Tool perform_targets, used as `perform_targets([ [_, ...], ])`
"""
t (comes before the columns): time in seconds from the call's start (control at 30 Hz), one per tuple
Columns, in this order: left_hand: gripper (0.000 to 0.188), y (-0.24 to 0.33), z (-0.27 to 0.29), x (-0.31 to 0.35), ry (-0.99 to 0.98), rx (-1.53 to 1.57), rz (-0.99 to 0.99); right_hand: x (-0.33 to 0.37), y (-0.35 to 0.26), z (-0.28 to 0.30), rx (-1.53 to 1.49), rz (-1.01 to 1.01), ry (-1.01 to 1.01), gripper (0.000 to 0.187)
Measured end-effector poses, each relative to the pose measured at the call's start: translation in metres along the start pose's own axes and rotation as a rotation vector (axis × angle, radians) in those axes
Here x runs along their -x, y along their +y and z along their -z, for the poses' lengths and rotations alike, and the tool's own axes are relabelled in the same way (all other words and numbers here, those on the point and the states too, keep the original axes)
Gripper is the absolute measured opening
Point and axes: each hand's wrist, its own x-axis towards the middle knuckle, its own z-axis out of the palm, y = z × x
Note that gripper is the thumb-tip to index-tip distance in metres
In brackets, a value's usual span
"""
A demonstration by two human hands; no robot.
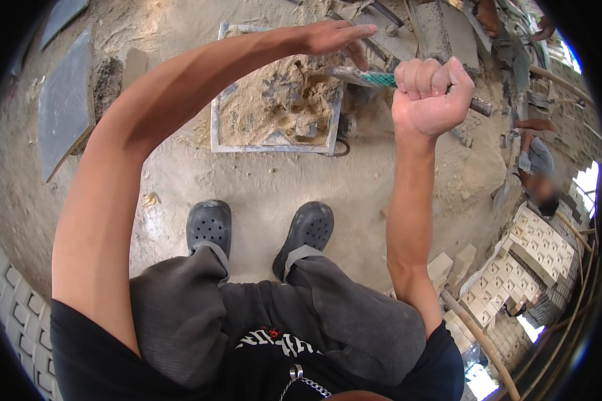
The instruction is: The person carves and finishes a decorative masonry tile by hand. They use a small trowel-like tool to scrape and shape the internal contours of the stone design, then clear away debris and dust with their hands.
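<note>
My right hand is wrapped in a fist round the handle of a tool with a green-patterned grip. A flat, pale metal blade sticks out of it to the left, and a dark, rough end shows on the other side. Just above the blade, my left hand stretches out with its fingers apart; whether a fingertip touches the blade I cannot tell. Below both hands lies a shallow rectangular metal tray holding sandy, crumbly material. Dark grey chunks sit in the sand, along with several hollows.
Grey slabs lean at the left. Rubble and boards lie beyond the tray. At the far right another person is bent over, near stacked pale blocks and wooden poles. My dark clogs stand on the dusty floor.
</note>
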Motion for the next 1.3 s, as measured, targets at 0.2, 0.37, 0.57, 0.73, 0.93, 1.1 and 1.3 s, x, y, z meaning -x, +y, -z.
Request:
perform_targets([
  [0.2, 0.106, -0.024, 0.006, -0.034, -0.253, 0.376, 0.095, 0.003, 0.034, -0.009, 0.090, 0.016, -0.065, 0.042],
  [0.37, 0.108, -0.012, 0.004, -0.029, -0.161, 0.175, 0.181, -0.006, 0.012, -0.017, 0.088, -0.006, -0.004, 0.041],
  [0.57, 0.097, -0.030, 0.008, -0.032, -0.219, 0.470, 0.148, 0.006, 0.062, -0.009, 0.064, -0.024, -0.005, 0.041],
  [0.73, 0.095, -0.038, 0.006, -0.023, -0.240, 0.571, 0.148, 0.003, 0.043, -0.007, 0.086, 0.057, -0.160, 0.041],
  [0.93, 0.094, -0.029, 0.019, -0.016, -0.211, 0.558, 0.113, -0.009, 0.053, 0.002, -0.045, -0.075, -0.170, 0.040],
  [1.1, 0.089, -0.026, 0.010, 0.008, -0.047, 0.505, 0.026, 0.014, 0.083, -0.007, 0.329, 0.020, 0.109, 0.033],
  [1.3, 0.087, -0.030, 0.018, 0.014, -0.218, 0.462, 0.103, 0.008, 0.043, -0.026, 0.139, 0.055, 0.111, 0.041],
])
